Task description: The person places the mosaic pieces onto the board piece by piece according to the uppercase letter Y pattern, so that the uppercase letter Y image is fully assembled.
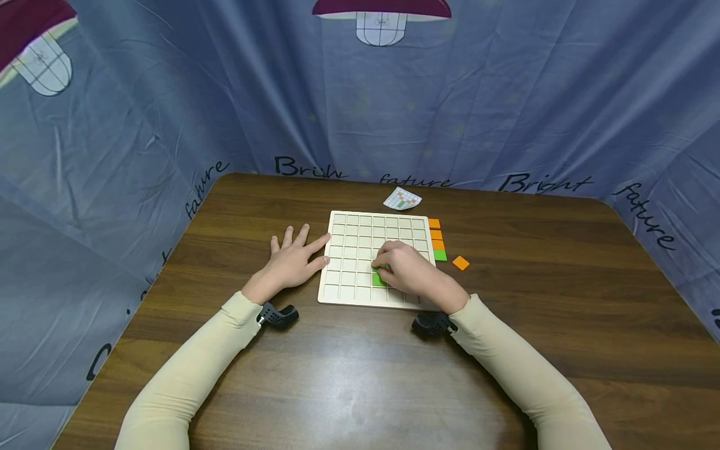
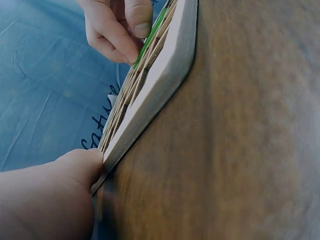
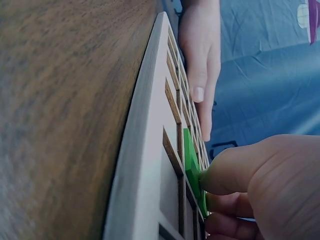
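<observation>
A pale wooden grid board (image 1: 349, 305) lies on the table, divided into square cells. My right hand (image 1: 407, 269) is over its middle, thumb and fingers curled at a green tile whose sides they pinch down at the cells. Nearer me, another green tile (image 1: 379, 279) sits on the board, partly beside the thumb. The right wrist view shows green tile (image 3: 191, 160) standing slightly above the grid lines by the thumb. My left hand (image 1: 289, 262) lies flat with fingers spread, its thumb and forefinger touching the board's left edge.
Along the board's right edge lie several orange tiles (image 1: 435, 235) and a green tile (image 1: 440, 255). A loose orange tile (image 1: 460, 262) lies farther right. Behind the board is a small paper card (image 1: 402, 199) with a coloured grid pattern. Blue curtains (image 1: 394, 112) hang around the table.
</observation>
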Action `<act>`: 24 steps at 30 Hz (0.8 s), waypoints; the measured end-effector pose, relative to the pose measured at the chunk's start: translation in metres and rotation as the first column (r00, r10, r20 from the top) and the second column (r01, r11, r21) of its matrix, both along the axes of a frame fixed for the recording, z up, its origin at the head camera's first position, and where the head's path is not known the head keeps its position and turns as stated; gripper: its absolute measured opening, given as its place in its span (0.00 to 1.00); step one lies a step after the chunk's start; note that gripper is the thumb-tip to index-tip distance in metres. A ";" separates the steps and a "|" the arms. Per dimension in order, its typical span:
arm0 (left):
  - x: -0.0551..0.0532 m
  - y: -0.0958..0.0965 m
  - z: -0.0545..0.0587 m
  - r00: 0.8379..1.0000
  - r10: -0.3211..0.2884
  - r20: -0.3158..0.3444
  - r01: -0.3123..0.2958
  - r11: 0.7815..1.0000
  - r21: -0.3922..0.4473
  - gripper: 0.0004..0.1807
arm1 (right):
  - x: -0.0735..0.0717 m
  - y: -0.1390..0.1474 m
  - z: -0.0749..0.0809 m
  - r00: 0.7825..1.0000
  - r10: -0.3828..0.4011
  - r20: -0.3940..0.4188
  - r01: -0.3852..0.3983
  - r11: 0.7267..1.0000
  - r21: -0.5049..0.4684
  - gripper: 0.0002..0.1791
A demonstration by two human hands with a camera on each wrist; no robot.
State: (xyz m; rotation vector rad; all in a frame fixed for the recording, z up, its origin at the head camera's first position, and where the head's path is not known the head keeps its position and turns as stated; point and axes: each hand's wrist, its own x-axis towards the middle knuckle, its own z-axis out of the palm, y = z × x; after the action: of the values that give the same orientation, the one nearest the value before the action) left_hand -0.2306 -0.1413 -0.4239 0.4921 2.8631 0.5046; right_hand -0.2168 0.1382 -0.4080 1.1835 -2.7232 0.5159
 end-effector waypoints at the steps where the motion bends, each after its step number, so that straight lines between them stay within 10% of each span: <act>1: 0.000 0.000 0.000 1.000 0.000 -0.001 0.000 1.000 -0.002 0.34 | 0.000 0.000 0.000 1.000 -0.001 0.002 0.001 1.000 -0.002 0.08; 24: -0.003 0.000 -0.002 1.000 0.002 -0.001 -0.002 1.000 -0.012 0.34 | 0.002 0.018 0.002 1.000 -0.024 0.005 0.024 0.996 -0.085 0.11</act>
State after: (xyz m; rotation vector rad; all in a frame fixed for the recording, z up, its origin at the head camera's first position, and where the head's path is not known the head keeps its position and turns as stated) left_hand -0.2331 -0.1412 -0.4263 0.4879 2.8661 0.4876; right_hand -0.2147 0.1566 -0.4059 1.1286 -2.6862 0.6244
